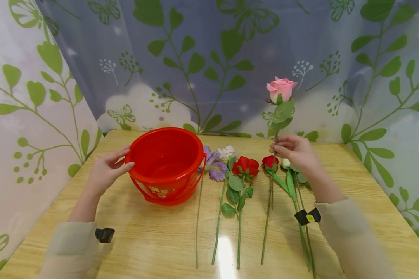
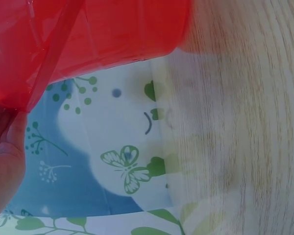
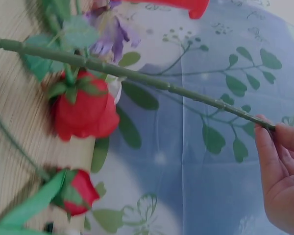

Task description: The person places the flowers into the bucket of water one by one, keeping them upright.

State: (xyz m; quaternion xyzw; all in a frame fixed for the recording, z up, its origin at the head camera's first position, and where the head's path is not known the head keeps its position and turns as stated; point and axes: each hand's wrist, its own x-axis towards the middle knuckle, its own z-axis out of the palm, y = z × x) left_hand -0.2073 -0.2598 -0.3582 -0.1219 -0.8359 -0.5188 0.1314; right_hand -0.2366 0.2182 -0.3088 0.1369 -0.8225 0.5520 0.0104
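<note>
A pink rose [image 1: 281,90] stands upright above the table, its stem [image 3: 152,82] pinched between the thumb and fingers of my right hand [image 1: 298,152]. In the right wrist view the right hand [image 3: 285,171] holds that stem near the frame's right edge; the bloom is out of that view. At the left, my left hand [image 1: 106,170] grips the rim of a red bucket [image 1: 165,155], thumb and fingers at its left side. The left wrist view shows the left hand [image 2: 7,156] at the bucket's edge [image 2: 117,34]. No flower shows inside the bucket.
Right of the bucket, on the wooden table [image 1: 153,240], lie a purple flower [image 1: 216,168], a white flower [image 1: 227,152], a large red rose [image 1: 245,166], a small red rose [image 1: 270,162] and a white bud [image 1: 286,163]. Stems point toward the front. A patterned curtain [image 1: 202,77] hangs behind.
</note>
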